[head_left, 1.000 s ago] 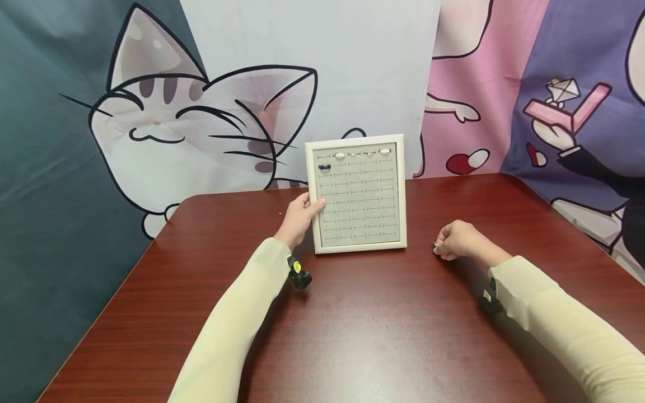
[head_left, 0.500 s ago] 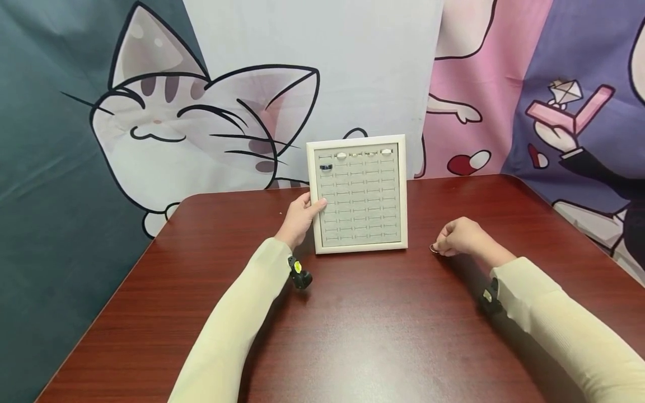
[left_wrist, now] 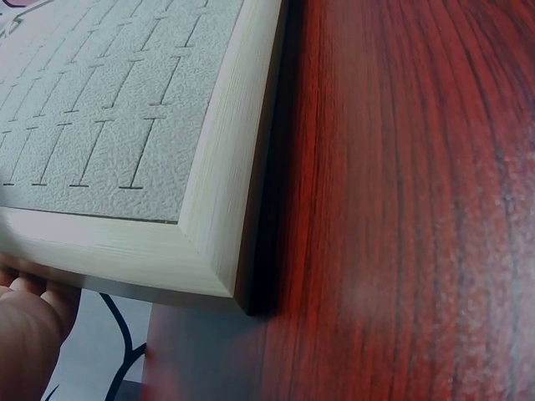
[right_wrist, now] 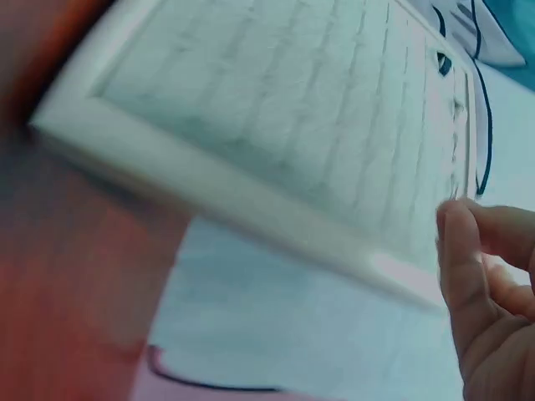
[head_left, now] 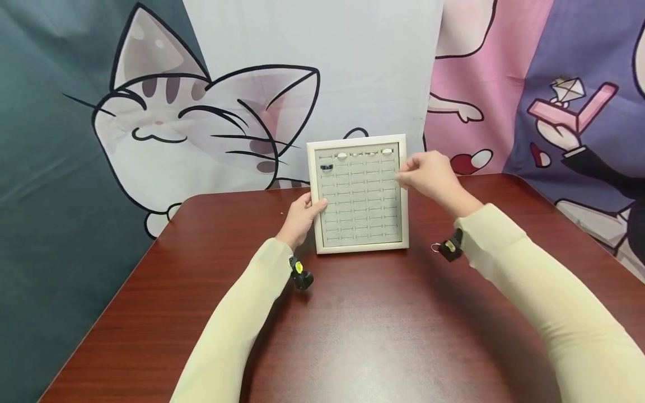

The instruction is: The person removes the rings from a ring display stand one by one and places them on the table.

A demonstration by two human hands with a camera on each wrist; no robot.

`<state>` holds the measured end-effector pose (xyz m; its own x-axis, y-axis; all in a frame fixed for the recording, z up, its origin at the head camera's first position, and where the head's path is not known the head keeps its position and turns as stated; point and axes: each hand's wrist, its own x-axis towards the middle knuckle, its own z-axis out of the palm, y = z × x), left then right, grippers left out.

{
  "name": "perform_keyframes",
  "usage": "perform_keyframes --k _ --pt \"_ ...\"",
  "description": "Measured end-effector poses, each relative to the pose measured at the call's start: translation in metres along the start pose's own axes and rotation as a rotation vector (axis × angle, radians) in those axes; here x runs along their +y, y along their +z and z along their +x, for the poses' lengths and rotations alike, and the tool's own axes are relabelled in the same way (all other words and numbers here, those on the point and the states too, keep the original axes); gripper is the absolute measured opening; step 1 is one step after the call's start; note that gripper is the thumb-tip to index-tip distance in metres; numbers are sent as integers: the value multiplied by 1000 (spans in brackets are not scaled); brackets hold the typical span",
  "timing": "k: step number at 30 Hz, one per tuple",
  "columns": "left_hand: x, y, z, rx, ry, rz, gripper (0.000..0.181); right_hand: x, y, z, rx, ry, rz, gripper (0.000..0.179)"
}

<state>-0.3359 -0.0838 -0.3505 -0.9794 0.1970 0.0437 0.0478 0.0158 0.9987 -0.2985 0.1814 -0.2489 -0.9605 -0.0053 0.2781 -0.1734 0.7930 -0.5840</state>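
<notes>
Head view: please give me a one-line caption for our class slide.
Left hand gripping a framed ring display, right hand at its opposite edge, a loose ring lying on the table.

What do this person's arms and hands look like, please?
The left sleeve and right sleeve are long and pale cream. The left wrist device is small and black with a yellow patch; the right wrist device looks similar. The left hand and right hand wear no gloves.

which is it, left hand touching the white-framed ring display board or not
Touching: the head view shows the left hand gripping the white-framed ring display board, its thumb lying over the left rim.
</notes>
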Motion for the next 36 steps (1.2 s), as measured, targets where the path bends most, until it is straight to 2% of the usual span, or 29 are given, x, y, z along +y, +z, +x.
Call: perform_keyframes --k 2,7,14,26,36 --pt "0 0 0 0 7 -8 35 -16 6 9 30 -58 -36 13" --pt "-1 1 0 -1 9 -23 35 -47 26 24 56 -174 -48 12" --pt "-2 1 -1 1 3 -11 35 -69 50 38 85 -297 -126 13" --pt "2 -1 0 -13 -6 18 38 -80 59 51 44 -360 -203 12" --pt "2 -1 -1 -4 -6 16 38 -83 61 55 42 -339 -253 15"
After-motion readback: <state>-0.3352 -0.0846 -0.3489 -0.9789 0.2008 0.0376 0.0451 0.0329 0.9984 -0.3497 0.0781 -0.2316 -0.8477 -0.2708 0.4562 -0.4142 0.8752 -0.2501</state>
